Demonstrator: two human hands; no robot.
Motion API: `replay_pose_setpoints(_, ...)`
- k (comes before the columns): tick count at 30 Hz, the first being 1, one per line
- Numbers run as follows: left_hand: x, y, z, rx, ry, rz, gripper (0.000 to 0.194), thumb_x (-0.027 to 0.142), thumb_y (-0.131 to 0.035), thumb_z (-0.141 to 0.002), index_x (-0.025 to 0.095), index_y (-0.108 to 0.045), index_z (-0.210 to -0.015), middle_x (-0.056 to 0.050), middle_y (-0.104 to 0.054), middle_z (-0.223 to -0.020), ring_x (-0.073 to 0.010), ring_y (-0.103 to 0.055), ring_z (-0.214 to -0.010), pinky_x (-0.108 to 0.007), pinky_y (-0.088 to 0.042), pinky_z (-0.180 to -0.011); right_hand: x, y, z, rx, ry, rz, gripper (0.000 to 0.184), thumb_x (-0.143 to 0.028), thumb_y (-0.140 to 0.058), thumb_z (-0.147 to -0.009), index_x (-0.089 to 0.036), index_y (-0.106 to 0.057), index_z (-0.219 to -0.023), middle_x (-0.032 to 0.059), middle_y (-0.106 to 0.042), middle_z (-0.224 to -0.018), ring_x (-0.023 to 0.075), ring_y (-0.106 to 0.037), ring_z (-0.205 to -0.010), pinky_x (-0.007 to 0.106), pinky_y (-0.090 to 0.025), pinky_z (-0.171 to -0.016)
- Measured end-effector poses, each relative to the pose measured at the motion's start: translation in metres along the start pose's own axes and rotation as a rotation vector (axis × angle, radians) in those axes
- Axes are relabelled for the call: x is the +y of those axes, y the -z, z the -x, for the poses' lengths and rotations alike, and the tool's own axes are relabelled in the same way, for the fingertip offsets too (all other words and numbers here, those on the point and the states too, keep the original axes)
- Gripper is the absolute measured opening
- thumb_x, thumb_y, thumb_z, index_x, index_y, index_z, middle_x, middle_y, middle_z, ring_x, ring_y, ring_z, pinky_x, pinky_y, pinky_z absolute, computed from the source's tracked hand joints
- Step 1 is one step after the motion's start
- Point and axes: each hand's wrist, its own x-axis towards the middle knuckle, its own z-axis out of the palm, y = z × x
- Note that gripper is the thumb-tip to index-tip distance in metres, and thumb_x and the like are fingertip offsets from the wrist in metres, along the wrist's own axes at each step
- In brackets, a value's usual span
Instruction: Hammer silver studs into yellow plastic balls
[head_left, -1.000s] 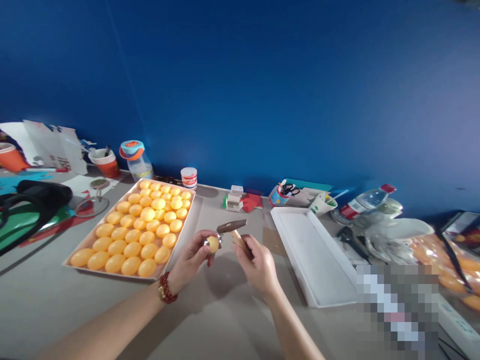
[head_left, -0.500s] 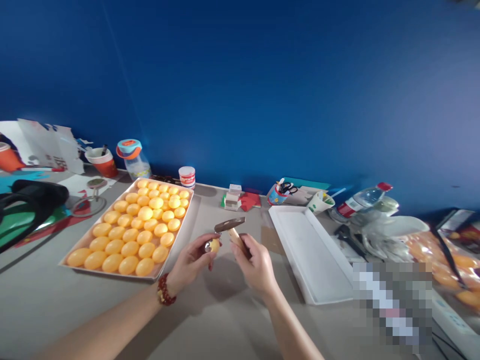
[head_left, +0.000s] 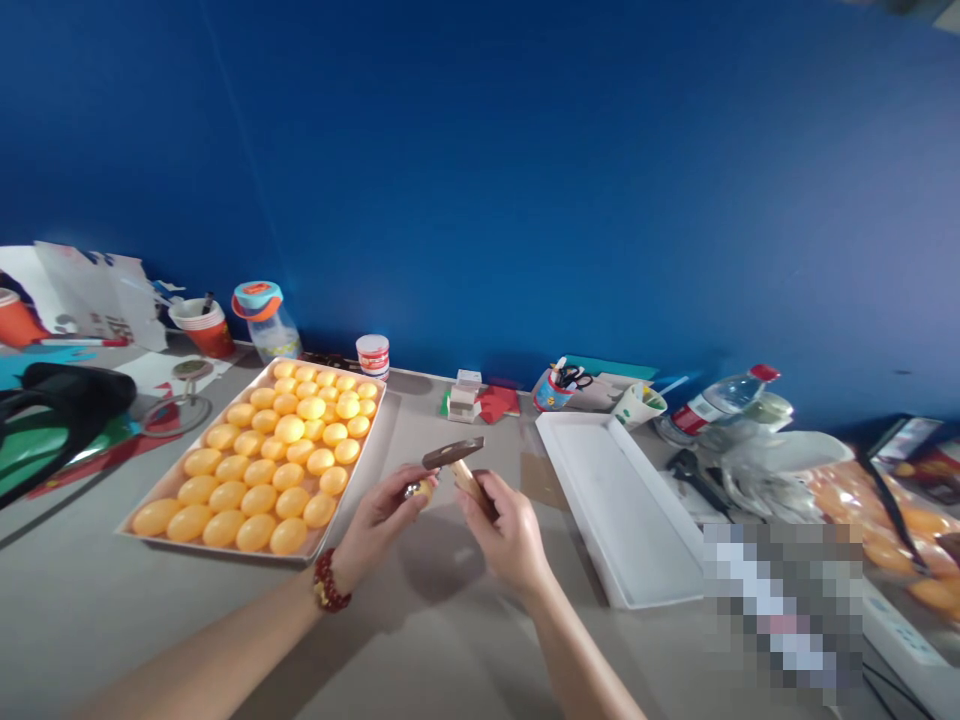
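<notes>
My right hand (head_left: 506,530) is wrapped round the wooden handle of a small hammer (head_left: 454,453), its dark metal head pointing up and left. My left hand (head_left: 384,512), with a red bead bracelet (head_left: 328,582) at its wrist, pinches a small round thing (head_left: 417,490), part shiny silver and part yellow; its exact kind is unclear. The hammer head is just above and beside the left fingertips; whether it touches the round thing I cannot tell. To the left lies a shallow box (head_left: 346,500) filled with rows of orange balls (head_left: 289,472).
A long white tray (head_left: 630,520) lies to the right. Behind stand a white-lidded tub (head_left: 373,357), small boxes (head_left: 466,393) and a pen cup with scissors (head_left: 553,388). A plastic bottle (head_left: 716,405) leans at right, near a bag of orange balls (head_left: 877,520).
The hammer and both hands have shifted very slightly to the left. The round thing has turned or sunk a little in my left fingers, while the hammer stays in my right hand.
</notes>
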Motion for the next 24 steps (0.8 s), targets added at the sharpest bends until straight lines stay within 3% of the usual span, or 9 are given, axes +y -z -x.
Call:
replay_pose_setpoints(7,0.007,-0.003,0.001,-0.011,-0.071,-0.105,0.028,0.028,-0.06,-0.091,0.022,-0.058,-0.118,-0.011,-0.067,-0.118,-0.0208,-0.061,-0.095,-0.03,-0.049,-0.081,-0.003,-0.002,0.0,-0.022,-0.024,-0.01,0.02,-0.036,-0.049,-0.092,-0.02,-0.054,-0.082,-0.0047,-0.046,-0.06,0.0105,-0.041,-0.052,0.02,-0.029,-0.05)
replay_pose_setpoints(14,0.005,0.003,0.005,-0.089,-0.205,-0.465,0.039,0.025,-0.055,-0.092,0.024,-0.054,-0.131,-0.009,-0.063,-0.127,-0.0226,-0.061,-0.11,-0.034,-0.051,-0.092,-0.006,-0.002,-0.001,-0.051,-0.06,0.017,0.024,-0.039,-0.048,-0.092,-0.02,-0.05,-0.078,-0.0056,-0.044,-0.057,0.0106,-0.04,-0.049,0.021,-0.028,-0.049)
replay_pose_setpoints(18,0.002,0.003,0.007,-0.1,-0.333,-0.543,0.042,0.025,-0.059,-0.09,0.025,-0.053,-0.132,-0.011,-0.06,-0.131,-0.0244,-0.06,-0.117,-0.036,-0.052,-0.095,-0.01,-0.003,0.001,-0.108,-0.073,0.022,0.021,-0.038,-0.048,-0.092,-0.021,-0.049,-0.081,-0.0026,-0.055,-0.062,0.0127,-0.05,-0.053,0.022,-0.03,-0.052)
replay_pose_setpoints(24,0.01,-0.002,0.012,-0.067,-0.233,-0.492,0.041,0.028,-0.064,-0.087,0.022,-0.052,-0.126,-0.01,-0.067,-0.119,-0.0223,-0.067,-0.101,-0.034,-0.057,-0.085,-0.014,-0.006,0.005,-0.152,-0.114,-0.05,0.018,-0.036,-0.051,-0.091,-0.021,-0.047,-0.083,-0.002,-0.058,-0.065,0.0139,-0.055,-0.057,0.022,-0.034,-0.053)
